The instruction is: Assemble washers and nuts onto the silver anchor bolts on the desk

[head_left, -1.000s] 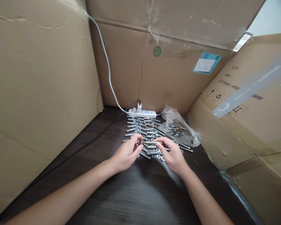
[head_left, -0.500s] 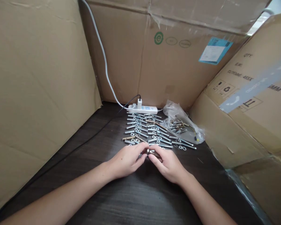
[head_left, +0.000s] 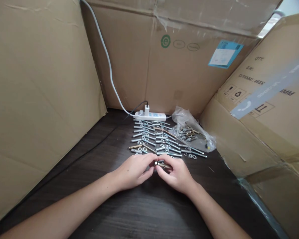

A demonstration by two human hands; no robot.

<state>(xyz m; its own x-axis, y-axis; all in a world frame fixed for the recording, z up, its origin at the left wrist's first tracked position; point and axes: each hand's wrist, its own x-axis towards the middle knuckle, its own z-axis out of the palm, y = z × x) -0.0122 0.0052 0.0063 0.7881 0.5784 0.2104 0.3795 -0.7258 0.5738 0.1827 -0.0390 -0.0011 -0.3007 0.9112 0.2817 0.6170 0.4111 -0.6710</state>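
From my end of the feed, much of the grip is hidden. The left hand, just left of centre in the lower half of the frame, is curled, its thumb and forefinger bent toward the right hand; its other fingers are out of sight behind, and I cannot tell whether its tips pinch anything. The right hand, just right of centre, closes thumb and fingers around a short brass-coloured metal cylinder, and its fingers cover part of that piece. Both forearms run off the bottom of the frame.

The cylinder sits between the hands near the middle of the frame, lying roughly sideways. Its left end shows a bright, silvery face, its body is a dull gold with a shine along it, and the detail at the tip is too small for me to read.

Above the hands, I see rows of slim silver metal bolts and small silver ring washers on the dark wood-grain desk; the hands cut off my view of the nearest row. Right of centre, a crumpled clear plastic bag holds more metal pieces, blurred together. A white plastic power strip lies behind the rows.
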